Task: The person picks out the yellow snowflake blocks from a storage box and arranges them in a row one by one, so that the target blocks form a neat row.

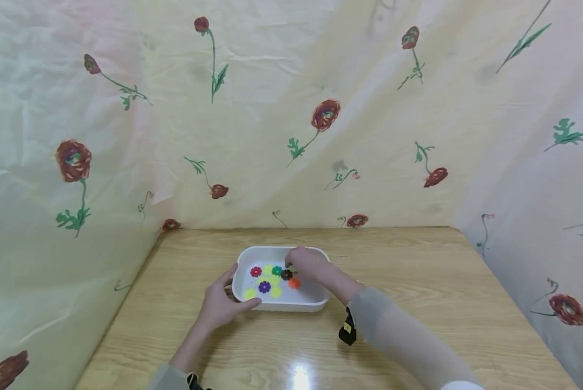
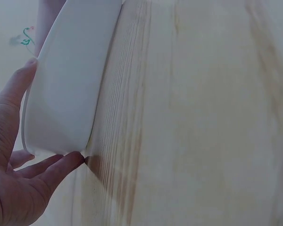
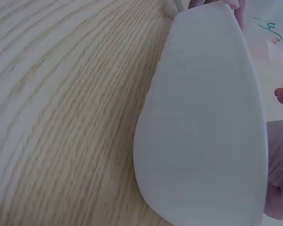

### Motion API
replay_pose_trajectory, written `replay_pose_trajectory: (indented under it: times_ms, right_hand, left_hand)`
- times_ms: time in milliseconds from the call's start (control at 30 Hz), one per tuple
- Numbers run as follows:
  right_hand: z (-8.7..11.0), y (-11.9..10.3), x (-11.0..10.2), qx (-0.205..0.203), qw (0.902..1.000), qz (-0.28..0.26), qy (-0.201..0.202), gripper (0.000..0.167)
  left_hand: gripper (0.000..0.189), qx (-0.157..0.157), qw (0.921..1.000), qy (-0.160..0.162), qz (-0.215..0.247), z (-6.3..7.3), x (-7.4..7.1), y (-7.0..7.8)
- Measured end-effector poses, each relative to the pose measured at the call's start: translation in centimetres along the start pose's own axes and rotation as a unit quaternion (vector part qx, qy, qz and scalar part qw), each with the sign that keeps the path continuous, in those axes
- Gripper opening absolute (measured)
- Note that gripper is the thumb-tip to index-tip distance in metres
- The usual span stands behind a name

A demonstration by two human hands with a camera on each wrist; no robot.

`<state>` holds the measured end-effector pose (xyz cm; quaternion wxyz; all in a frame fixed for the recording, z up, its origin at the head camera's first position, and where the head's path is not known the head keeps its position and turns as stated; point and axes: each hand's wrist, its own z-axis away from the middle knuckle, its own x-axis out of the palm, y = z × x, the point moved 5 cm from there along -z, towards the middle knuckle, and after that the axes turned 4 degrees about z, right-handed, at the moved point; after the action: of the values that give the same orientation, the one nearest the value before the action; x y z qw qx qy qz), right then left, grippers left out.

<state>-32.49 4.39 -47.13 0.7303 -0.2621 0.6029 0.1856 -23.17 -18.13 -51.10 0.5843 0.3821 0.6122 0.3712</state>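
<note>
White basin on wood, left hand at its end, right hand inside

Flower-shaped pieces [image 1: 264, 287] are lying inside the white basin [image 1: 291, 307]: red toward its left end, purple toward its near wall, green and dark ones close together around its middle, orange right of its middle, several pale yellow ones mostly in its left half.

Left hand [image 1: 218, 304] is holding the basin's near left corner; thumb is pressing at the near rim, fingers are bracing against the end wall, thumb and fingers clamped across the corner.

Right hand [image 1: 309, 264] is reaching over the basin's right half, fingers bending downward beside the dark piece; cannot tell whether they are pinching anything.

Basin is standing upright on the wood-grain table [image 1: 418, 281]. Grey sleeve [image 1: 403, 330] is extending to its near right. Flower-print cloth [image 1: 267, 130] is hanging behind the basin and on both sides.
</note>
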Motion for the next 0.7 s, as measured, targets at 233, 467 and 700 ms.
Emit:
replay_pose_trajectory:
  times_ms: [233, 467, 700]
  right_hand:
    - [-0.57, 0.26, 0.89, 0.008, 0.9998, 0.019, -0.005, 0.026]
    - [-0.54, 0.31, 0.86, -0.003, 0.9986, 0.051, -0.014, 0.021]
    - [-0.63, 0.57, 1.01, -0.013, 0.9981, 0.055, -0.026, 0.019]
  left_hand:
    - [0.111, -0.002, 1.0, -0.001, 0.003, -0.1, -0.03, 0.02]
    - [0.111, -0.002, 1.0, -0.002, 0.002, -0.24, -0.11, 0.25]
    - [0.111, -0.005, 1.0, -0.001, 0.0, -0.23, -0.05, 0.18]
